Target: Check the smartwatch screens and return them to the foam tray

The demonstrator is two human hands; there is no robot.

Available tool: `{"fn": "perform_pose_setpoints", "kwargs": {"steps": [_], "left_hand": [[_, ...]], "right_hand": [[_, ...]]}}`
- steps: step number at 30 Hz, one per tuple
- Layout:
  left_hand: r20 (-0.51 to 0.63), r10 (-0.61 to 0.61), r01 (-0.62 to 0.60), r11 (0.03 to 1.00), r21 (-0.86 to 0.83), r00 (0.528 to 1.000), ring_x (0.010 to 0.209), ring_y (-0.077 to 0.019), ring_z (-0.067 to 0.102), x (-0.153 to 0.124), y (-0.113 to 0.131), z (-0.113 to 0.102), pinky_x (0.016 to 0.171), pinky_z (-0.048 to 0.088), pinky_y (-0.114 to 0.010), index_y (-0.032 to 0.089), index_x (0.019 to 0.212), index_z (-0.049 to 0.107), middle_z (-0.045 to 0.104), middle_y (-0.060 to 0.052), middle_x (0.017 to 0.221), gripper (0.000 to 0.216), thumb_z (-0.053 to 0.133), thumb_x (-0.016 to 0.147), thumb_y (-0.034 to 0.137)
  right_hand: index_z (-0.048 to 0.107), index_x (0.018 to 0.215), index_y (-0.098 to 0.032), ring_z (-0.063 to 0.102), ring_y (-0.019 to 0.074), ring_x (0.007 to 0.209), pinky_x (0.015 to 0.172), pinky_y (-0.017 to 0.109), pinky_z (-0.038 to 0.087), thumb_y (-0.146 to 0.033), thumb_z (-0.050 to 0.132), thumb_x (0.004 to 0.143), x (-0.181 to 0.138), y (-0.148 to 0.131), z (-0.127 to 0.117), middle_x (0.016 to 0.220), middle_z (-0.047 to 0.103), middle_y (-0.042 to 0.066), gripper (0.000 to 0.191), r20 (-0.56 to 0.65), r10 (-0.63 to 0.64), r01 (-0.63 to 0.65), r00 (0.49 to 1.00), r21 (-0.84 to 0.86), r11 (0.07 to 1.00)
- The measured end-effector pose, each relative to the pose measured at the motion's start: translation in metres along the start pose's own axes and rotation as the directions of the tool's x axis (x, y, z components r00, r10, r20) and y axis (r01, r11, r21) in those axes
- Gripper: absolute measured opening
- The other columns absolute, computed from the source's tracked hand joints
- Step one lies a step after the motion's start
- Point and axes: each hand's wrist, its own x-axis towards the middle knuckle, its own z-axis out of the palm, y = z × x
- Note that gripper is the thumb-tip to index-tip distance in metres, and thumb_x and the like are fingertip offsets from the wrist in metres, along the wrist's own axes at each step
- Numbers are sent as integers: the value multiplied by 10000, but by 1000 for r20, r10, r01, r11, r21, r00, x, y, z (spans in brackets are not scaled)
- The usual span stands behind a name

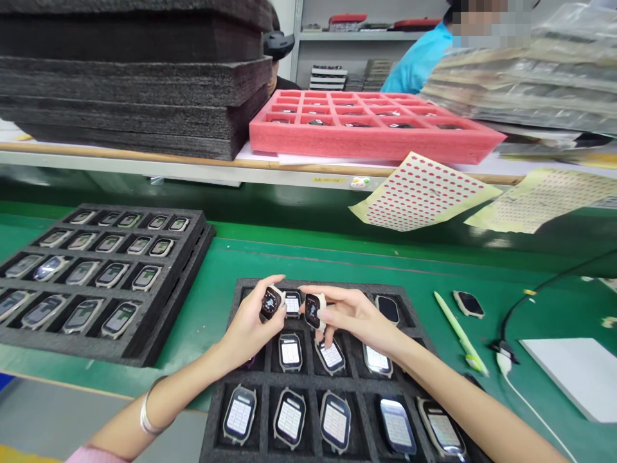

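My left hand (250, 325) is closed on a small watch body (271, 301) with a dark screen, held tilted above the black foam tray (313, 379). My right hand (354, 315) pinches a second watch body (313, 310) close beside the first. Both hands hover over the tray's far rows. The tray's pockets hold several watch bodies with lit white screens (290, 352). A silver bangle (147, 415) sits on my left wrist.
A second black foam tray (187, 257) with several watch bodies lies at left on the green belt. A green pen (460, 334), a loose watch body (468, 303), a cable (530, 302) and a white pad (578, 376) lie at right. The shelf carries a pink tray (376, 138), foam stacks and sticker sheets (424, 193). A person in blue (419, 61) stands behind.
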Motion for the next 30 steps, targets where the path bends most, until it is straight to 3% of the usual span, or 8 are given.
{"fn": "perform_pose_setpoints", "kwargs": {"steps": [23, 28, 30], "left_hand": [[-32, -19, 20, 999, 36, 999, 885, -180, 560, 0, 5, -3, 803, 435, -271, 204, 1268, 449, 593, -42, 1040, 435, 529, 841, 221], [-38, -30, 32, 999, 44, 999, 835, -166, 557, 0, 4, -3, 779, 436, -260, 189, 1256, 459, 594, -29, 978, 434, 531, 828, 202], [-40, -29, 31, 999, 43, 999, 863, -170, 559, 1, 3, -4, 799, 435, -264, 190, 1270, 445, 593, -35, 1007, 449, 532, 830, 207]], "right_hand": [[557, 1279, -156, 658, 136, 627, 586, 274, 586, -323, 691, 821, -2, -4, 2, 1054, 663, 107, 506, -75, 33, -38, 997, -67, 997], [552, 1288, -139, 673, 152, 604, 631, 278, 571, -307, 673, 842, -3, -4, 0, 771, 703, 51, 492, -111, 29, -43, 993, -133, 990], [557, 1283, -149, 673, 146, 598, 626, 272, 571, -295, 669, 846, -3, -4, -1, 806, 709, 56, 474, -111, 12, -26, 994, -124, 992]]}}
